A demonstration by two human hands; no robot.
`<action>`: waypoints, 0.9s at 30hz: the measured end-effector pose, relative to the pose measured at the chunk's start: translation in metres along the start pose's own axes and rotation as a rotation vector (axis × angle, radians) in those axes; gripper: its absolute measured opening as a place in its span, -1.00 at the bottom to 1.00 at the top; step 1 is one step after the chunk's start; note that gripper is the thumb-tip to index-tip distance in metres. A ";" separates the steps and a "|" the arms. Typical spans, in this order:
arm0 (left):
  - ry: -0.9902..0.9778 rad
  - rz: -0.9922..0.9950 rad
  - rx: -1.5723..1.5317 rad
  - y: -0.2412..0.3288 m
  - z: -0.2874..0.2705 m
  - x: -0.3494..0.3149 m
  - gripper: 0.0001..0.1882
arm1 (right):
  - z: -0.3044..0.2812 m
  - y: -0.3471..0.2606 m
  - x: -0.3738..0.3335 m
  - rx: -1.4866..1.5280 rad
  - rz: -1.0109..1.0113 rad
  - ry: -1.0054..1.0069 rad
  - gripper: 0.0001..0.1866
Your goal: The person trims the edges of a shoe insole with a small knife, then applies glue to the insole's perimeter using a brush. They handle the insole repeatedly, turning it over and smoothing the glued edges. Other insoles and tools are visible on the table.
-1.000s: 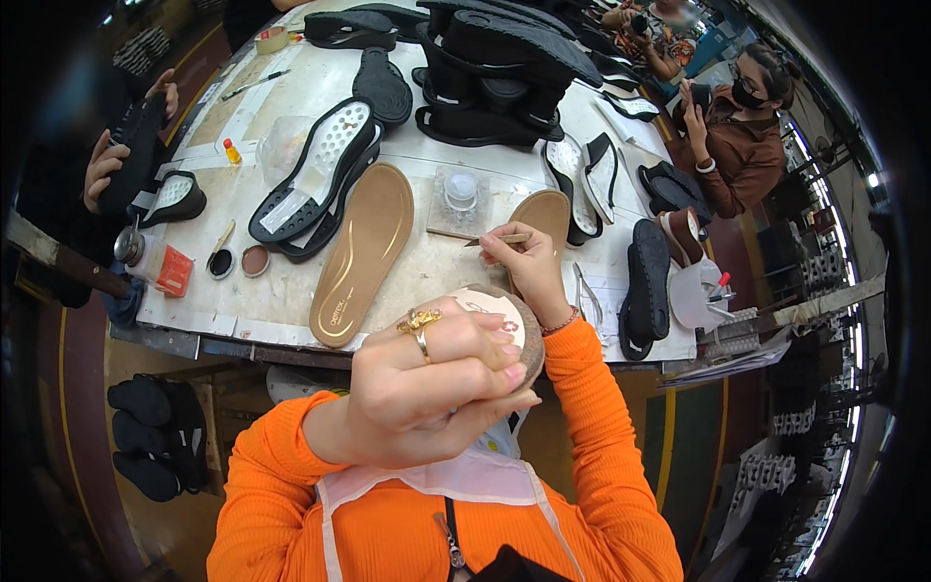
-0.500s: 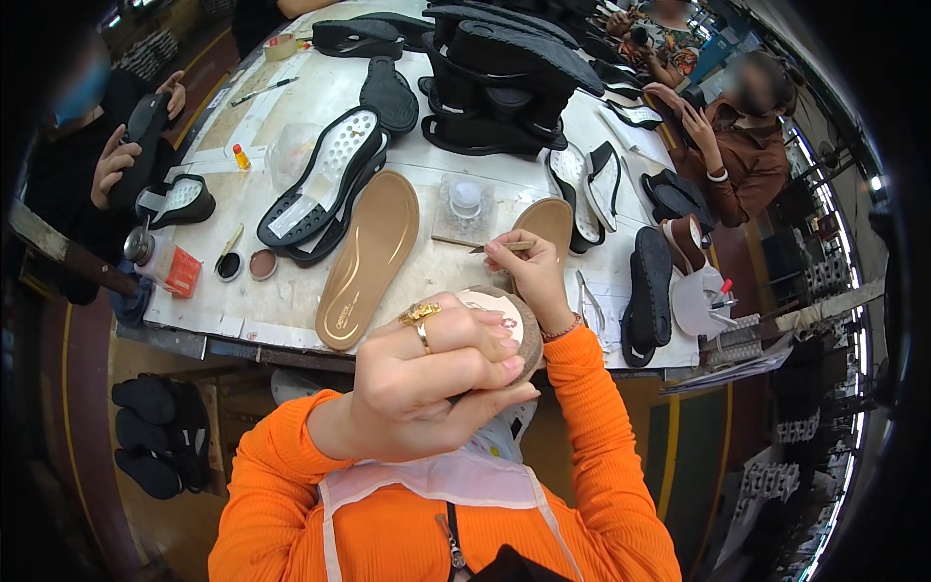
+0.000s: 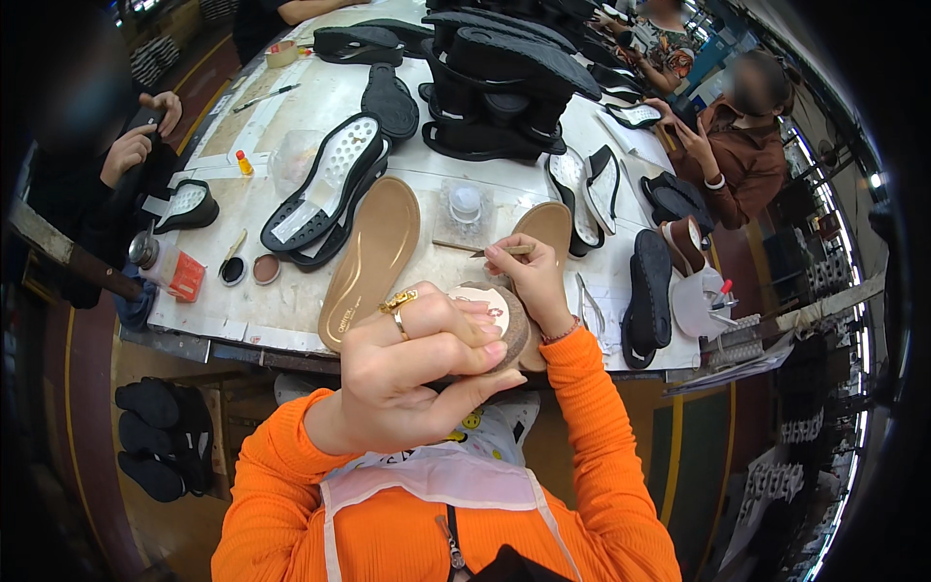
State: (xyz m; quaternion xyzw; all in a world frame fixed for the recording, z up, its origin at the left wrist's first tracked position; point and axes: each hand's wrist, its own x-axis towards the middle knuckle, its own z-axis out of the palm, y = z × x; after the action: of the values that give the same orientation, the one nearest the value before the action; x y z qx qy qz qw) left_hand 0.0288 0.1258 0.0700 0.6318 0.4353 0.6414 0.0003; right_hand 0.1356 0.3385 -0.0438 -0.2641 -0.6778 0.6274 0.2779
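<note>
My left hand (image 3: 417, 354), with gold rings, is wrapped round a shoe piece (image 3: 515, 338) with a cream rounded face and a brown speckled edge. Its underside is hidden behind my fingers. My right hand (image 3: 531, 276) pinches a slim wooden stick-like tool (image 3: 479, 254) with a dark tip, just beyond the shoe piece; the tip is apart from it. A second thin stick (image 3: 454, 244) lies beside the tool, next to a clear box with a white round cap (image 3: 465, 201). A tan insole (image 3: 373, 262) lies left of my hands; another tan insole (image 3: 545, 228) is partly covered by my right hand.
Black soles (image 3: 504, 87) are stacked at the back. Left stand a black sole with white inside (image 3: 330, 184), small dark (image 3: 231, 271) and brown pots (image 3: 266, 269), and a red-labelled bottle (image 3: 179, 272). Right are a black sole (image 3: 648, 296) and a white cup (image 3: 700, 299). Co-workers sit on both sides.
My left hand and the shoe piece have shifted slightly left. My right hand keeps its pinch on the tool, nearly still. The person at left has lowered and turned a black sole.
</note>
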 end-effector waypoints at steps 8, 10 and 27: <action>0.026 -0.038 -0.008 0.001 -0.004 -0.002 -0.71 | -0.001 0.002 0.000 0.007 -0.004 -0.010 -0.83; 0.033 -0.037 0.010 0.001 -0.005 -0.002 -0.71 | 0.000 0.002 0.000 0.013 -0.002 -0.009 -0.84; 0.118 -0.035 0.023 -0.005 -0.008 -0.007 -0.68 | -0.001 0.003 0.002 0.045 0.018 0.006 -0.83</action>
State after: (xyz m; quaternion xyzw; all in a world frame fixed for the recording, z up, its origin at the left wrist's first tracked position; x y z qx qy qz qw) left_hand 0.0211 0.1207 0.0628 0.5851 0.4531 0.6722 -0.0213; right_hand 0.1350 0.3412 -0.0464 -0.2658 -0.6603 0.6440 0.2804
